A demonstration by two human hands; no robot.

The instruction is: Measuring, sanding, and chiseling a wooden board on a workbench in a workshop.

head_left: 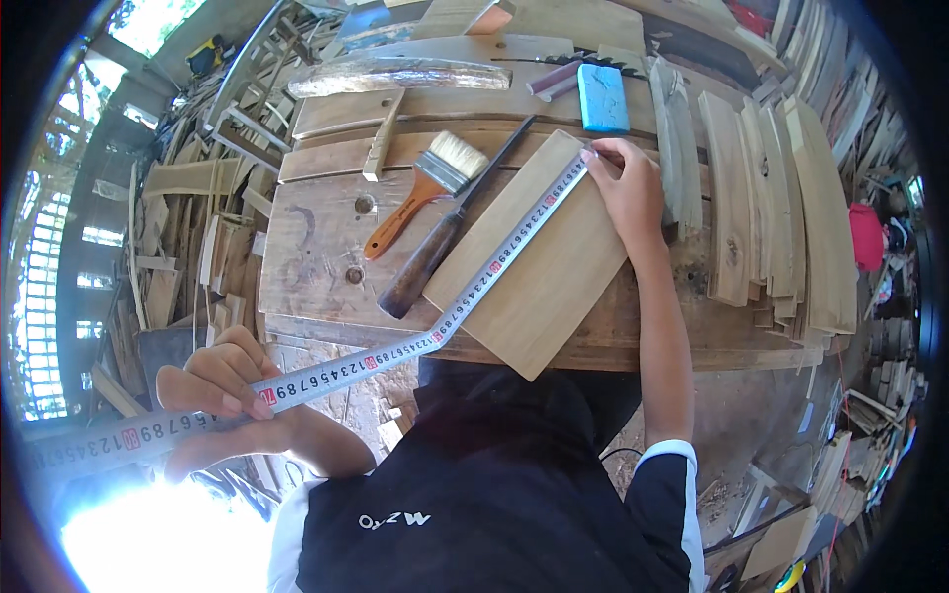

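The left hand (225, 381) pinches the tape measure (524, 235) between thumb and fingers; the right hand (630, 183) pinches its end at the far edge of the wooden board (568, 262). Between both hands, the tape crosses this board on the desk (306, 237). Leftward from the right hand lies a paintbrush (407, 210); just beyond it, a blue block (603, 97).

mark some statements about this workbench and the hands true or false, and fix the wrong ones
1. The right hand holds the measuring tape at the wooden board's far end. True.
2. The left hand lies flat on the workbench. False: it holds the tape, away from the workbench.
3. The paintbrush lies left of the board. True.
4. The blue block sits on the board. False: it lies beyond the board's far end.
5. The long-bladed tool lies between paintbrush and board. True.
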